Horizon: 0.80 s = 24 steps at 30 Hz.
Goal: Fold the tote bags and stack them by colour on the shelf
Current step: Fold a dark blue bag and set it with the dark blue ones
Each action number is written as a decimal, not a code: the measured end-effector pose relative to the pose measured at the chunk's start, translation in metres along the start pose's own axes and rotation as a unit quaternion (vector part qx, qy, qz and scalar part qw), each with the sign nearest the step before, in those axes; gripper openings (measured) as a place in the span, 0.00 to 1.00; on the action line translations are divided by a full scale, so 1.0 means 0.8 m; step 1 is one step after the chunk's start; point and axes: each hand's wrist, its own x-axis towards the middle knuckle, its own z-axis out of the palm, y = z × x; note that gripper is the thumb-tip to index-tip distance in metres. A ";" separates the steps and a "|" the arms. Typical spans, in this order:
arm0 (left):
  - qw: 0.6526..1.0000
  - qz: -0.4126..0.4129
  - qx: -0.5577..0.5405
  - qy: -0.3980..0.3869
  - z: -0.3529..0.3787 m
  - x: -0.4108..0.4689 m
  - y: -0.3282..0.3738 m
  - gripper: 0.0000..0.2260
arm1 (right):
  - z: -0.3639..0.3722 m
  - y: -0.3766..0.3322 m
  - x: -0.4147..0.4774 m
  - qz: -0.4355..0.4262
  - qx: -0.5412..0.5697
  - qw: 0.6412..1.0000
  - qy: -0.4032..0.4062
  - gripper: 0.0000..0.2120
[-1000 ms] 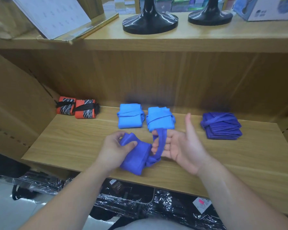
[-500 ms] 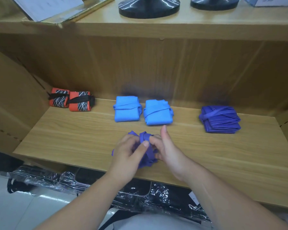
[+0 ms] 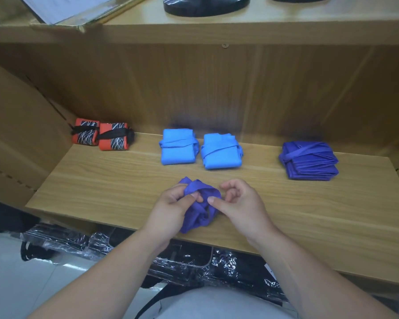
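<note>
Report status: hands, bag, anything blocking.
Left hand grips purple tote bag, bunched, at shelf front edge. Right hand: thumb on it, grip unclear. Nothing between it and purple stack, far right.

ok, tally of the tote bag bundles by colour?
Orange patterned fabric bundles with black straps: 2
Light blue folded fabric bundles: 2
Dark purple fabric bundles: 2 (folded pile; crumpled one in left hand)
Total: 6
</note>
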 end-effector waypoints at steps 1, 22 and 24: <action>1.000 -0.005 -0.002 -0.004 -0.001 0.000 0.001 0.12 | 0.000 0.005 0.000 0.006 -0.001 1.000 -0.017 0.15; 0.998 -0.007 -0.054 -0.014 -0.008 -0.002 0.008 0.09 | -0.011 -0.007 0.001 0.067 0.231 0.958 -0.156 0.08; 0.999 -0.002 -0.043 0.001 -0.008 -0.003 0.008 0.08 | -0.005 -0.005 0.001 0.032 0.113 0.985 -0.124 0.14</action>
